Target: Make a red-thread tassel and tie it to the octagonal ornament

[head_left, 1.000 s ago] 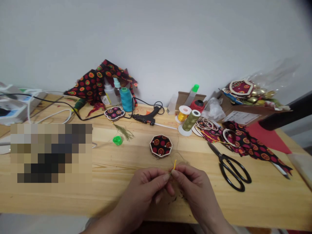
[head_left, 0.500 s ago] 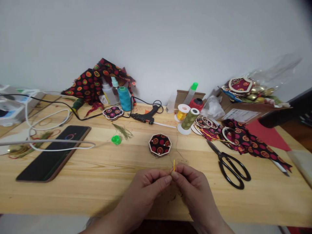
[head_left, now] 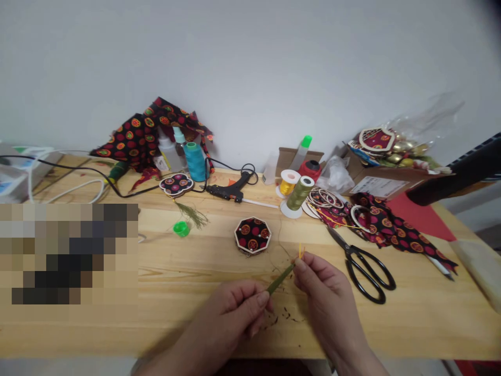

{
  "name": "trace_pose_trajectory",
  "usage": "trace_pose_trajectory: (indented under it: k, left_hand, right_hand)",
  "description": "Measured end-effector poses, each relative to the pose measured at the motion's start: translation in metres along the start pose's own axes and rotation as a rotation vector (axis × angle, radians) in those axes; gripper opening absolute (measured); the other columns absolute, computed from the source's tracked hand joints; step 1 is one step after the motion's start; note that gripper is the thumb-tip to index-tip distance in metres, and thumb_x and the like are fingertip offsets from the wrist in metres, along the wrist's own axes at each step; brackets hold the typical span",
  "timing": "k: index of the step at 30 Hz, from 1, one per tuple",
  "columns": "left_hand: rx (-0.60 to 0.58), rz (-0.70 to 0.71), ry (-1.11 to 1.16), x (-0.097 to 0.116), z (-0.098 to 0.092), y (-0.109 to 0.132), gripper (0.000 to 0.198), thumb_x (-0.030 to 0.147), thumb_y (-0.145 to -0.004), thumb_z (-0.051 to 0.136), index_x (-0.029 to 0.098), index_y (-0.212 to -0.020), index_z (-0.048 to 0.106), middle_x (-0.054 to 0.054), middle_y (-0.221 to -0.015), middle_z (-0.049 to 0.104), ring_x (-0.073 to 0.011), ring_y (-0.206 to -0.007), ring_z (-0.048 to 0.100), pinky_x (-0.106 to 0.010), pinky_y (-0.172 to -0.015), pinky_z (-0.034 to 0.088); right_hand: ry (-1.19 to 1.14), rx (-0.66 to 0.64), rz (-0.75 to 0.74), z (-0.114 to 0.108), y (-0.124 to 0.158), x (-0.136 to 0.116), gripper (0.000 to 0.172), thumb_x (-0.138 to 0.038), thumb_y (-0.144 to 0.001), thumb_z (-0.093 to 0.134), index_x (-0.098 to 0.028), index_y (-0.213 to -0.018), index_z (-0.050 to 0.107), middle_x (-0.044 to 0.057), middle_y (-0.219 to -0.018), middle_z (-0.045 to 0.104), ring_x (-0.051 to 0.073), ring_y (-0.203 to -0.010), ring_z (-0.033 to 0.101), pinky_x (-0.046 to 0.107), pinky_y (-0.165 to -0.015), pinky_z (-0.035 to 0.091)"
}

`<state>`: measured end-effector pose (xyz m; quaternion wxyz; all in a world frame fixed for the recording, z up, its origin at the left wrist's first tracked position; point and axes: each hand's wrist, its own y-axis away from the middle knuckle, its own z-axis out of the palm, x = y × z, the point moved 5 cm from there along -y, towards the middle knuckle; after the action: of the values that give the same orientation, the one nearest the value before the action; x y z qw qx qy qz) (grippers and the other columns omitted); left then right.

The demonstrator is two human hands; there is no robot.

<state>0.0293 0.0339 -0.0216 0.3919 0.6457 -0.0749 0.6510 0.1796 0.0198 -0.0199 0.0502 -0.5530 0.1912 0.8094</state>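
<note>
Nearest, the left hand [head_left: 245,308] has its grip closed around the lower end of a slim olive-green thread bundle [head_left: 280,281], thumb on top. The right hand [head_left: 323,282] pinches its upper end between thumb and forefinger, along with a yellow cord [head_left: 300,250]. The bundle is held just above the bench [head_left: 176,324], spanning the gap between the hands, with dark snippets [head_left: 287,315] scattered below.

Its long axis runs obliquely, from the near left end to the far right end, where the cord sticks up beyond the fingertips. Whether the cord is knotted cannot be told; both ends of the bundle are partly covered by fingers.

Judging by how things lie, the strands have been gathered and the cord brought to one end, while securing it seems unfinished. The visible stretch looks compact, with no loose fringe. Beyond, the black-handled scissors [head_left: 366,274] lie unused, and the octagonal ornament [head_left: 252,235] rests apart from the bundle, no tassel visible on it. Farther back, a four-lobed ornament [head_left: 176,184] already carries an olive tassel [head_left: 192,215], and an olive thread spool [head_left: 300,194] stands upright, leaning slightly.
</note>
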Motion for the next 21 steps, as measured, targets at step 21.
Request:
trace_pose_trajectory:
  k: [21]
  left_hand:
    - [0.170, -0.128, 0.011, 0.003, -0.019, 0.001, 0.034, 0.048, -0.075, 0.061, 0.018, -0.060, 0.059, 0.006, -0.044, 0.051, -0.0072, -0.038, 0.032, -0.020, -0.040, 0.021]
  right_hand:
    - [-0.003, 0.221, -0.195, -0.038, -0.008, -0.036, 0.026, -0.037, -0.064, 0.085, -0.015, -0.068, 0.070, -0.004, -0.058, 0.051, 0.007, -0.055, 0.037, 0.018, -0.050, 0.032]
